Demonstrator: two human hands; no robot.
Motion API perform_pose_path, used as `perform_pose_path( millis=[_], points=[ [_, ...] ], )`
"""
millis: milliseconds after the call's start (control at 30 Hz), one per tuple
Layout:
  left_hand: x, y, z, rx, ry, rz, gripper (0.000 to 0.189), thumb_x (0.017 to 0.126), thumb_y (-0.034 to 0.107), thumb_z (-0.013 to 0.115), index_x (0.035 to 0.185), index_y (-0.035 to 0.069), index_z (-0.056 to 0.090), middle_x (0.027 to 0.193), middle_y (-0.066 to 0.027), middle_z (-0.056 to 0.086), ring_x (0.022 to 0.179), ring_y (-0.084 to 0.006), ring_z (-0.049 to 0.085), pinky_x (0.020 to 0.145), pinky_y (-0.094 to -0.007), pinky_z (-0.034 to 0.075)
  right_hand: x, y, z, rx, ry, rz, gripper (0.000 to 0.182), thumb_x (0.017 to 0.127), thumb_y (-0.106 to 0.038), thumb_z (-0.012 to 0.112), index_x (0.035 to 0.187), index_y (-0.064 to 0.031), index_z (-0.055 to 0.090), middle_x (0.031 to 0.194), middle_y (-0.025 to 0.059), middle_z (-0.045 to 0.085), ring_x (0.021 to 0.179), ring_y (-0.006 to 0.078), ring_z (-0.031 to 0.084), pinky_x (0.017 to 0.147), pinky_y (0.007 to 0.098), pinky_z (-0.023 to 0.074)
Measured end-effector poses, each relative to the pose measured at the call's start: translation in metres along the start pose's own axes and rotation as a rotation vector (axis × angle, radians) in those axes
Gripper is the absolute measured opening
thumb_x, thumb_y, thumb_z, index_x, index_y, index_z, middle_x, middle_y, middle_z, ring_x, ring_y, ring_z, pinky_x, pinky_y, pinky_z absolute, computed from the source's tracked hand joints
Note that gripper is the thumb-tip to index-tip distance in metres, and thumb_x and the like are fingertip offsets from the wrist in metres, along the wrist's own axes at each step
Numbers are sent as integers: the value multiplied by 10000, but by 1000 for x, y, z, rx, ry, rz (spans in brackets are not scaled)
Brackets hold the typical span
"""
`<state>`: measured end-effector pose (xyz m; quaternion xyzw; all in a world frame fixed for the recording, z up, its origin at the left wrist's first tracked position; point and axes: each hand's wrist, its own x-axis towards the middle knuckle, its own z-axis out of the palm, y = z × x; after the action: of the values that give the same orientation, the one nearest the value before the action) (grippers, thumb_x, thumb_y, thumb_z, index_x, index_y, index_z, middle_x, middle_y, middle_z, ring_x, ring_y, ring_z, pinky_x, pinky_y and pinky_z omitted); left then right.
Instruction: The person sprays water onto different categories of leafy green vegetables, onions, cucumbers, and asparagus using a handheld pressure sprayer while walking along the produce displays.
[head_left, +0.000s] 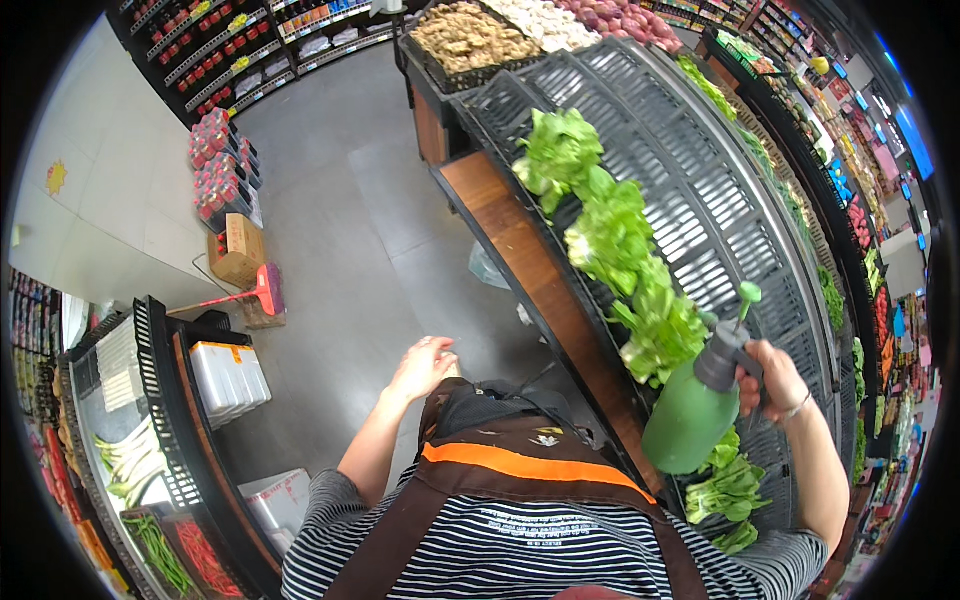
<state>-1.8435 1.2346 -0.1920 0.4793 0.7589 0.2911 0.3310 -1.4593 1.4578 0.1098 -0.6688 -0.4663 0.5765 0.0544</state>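
Note:
My right hand (780, 382) grips the dark handle of a green pump spray bottle (691, 420), its pump knob (750, 292) pointing up and away from me. The bottle hangs over a row of leafy green lettuce (611, 232) along the near edge of a black slatted produce rack (675, 157). More leafy greens (727, 487) show on the near side of the bottle, which covers part of the row. My left hand (426, 366) is held in front of my brown apron (517, 457), over the floor, with its fingers loosely curved and nothing visible in them.
A wooden ledge (517, 232) runs below the rack's edge. Ginger (472, 37) fills a crate at the far end. To the left are a red broom (270, 289), a cardboard box (236, 251), stacked bottle packs (217, 172), white foam boxes (229, 379) and a vegetable stand (161, 405).

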Motion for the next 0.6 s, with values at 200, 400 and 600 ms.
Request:
perform_pose_path(
  millis=[200, 400, 600],
  points=[
    [25, -84, -132, 54, 170, -216, 334, 852, 182, 617, 1139, 14, 579, 1121, -157, 600, 947, -267, 633, 839, -367, 499, 60, -95, 86, 135, 4, -66, 352, 900, -367, 425, 728, -63, 476, 509, -14, 384, 400, 121, 364, 431, 318, 368],
    [80, -119, -211, -22, 258, -107, 315, 867, 171, 609, 1135, 9, 577, 1102, -164, 600, 937, -266, 632, 830, -361, 506, 116, -130, 129, 318, -22, 3, 317, 865, -392, 444, 747, -100, 481, 516, -43, 392, 422, 111, 361, 464, 331, 372],
    [166, -118, -308, -40, 171, 10, 300, 863, 160, 613, 1117, 2, 586, 1088, -155, 603, 948, -255, 632, 826, -350, 513, 153, -140, 177, 426, 3, 159, 304, 832, -356, 457, 810, -55, 494, 557, -10, 433, 464, 136, 397, 513, 346, 382]
  ],
)
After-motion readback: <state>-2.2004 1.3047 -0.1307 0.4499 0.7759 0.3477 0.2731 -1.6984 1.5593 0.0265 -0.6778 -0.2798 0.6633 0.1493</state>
